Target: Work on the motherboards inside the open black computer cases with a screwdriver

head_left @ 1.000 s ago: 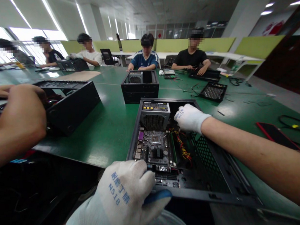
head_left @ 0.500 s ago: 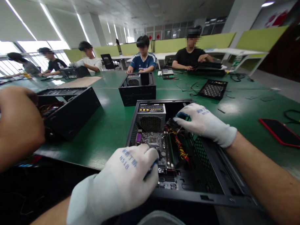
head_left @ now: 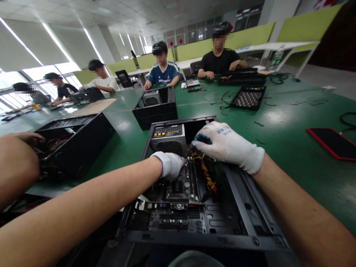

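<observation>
An open black computer case (head_left: 219,237) lies before me, with a motherboard (head_left: 180,186) and a boxy power supply (head_left: 169,139) inside. My left hand (head_left: 173,165), in a white glove, reaches over the board beside the power supply. Its fingers are bunched together and their tips are hidden. My right hand (head_left: 222,143), gloved too, rests at the case's right side. Thumb and fingers curl together above the bundle of red, yellow and black cables (head_left: 208,173); what they pinch is hidden.
Another open case (head_left: 156,111) stands ahead, and one more (head_left: 79,144) is at left, where a neighbour's arm (head_left: 15,166) reaches in. A red-edged black tablet-like slab (head_left: 336,143) and a black panel (head_left: 248,98) lie on the green table (head_left: 285,126). Several people sit opposite.
My left hand has moved forward from the near left part of the board to beside the power supply. The right hand stays by the cables. The view has shifted slightly.
</observation>
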`<state>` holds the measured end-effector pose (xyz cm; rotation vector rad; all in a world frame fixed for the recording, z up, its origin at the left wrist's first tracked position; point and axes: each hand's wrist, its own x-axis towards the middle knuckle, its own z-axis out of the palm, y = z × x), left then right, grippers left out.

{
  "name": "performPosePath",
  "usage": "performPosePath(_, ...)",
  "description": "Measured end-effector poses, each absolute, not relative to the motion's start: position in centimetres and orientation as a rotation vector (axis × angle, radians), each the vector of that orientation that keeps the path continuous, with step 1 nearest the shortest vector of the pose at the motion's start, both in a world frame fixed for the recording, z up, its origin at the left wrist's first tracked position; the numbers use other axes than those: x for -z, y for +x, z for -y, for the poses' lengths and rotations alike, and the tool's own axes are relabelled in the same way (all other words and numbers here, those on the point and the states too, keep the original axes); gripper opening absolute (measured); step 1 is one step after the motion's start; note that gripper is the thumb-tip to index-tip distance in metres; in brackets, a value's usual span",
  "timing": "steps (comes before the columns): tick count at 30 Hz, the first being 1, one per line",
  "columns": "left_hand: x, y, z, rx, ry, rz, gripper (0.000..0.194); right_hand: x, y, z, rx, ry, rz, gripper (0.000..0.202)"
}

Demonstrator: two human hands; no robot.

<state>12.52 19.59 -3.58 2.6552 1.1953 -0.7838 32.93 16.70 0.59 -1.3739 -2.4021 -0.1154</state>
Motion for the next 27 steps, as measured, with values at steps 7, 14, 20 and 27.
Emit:
performPosePath(7,4.4,12.3,-20.1,0.879,2.718,-1.216,0.06,-0.2,33.2,-16.8,0.14,-1.326,2.428,0.048)
performPosePath(14,3.5,12.7,-20.0,0.85,2.68,-1.318,0.045,-0.3,33.2,-16.7,0.126,-1.318,2.457,0.048)
performPosePath(20,4.2,12.5,-20.5,0.881,2.68,-1.268,0.041,-0.4,33.2,-16.6,0.131,-1.325,2.472,0.046)
performPosePath(27,4.6,12.2,-20.8,0.86,2.697,-1.243,0.04,-0.6,32.9,-16.6,0.065,-1.311,2.456,0.042)
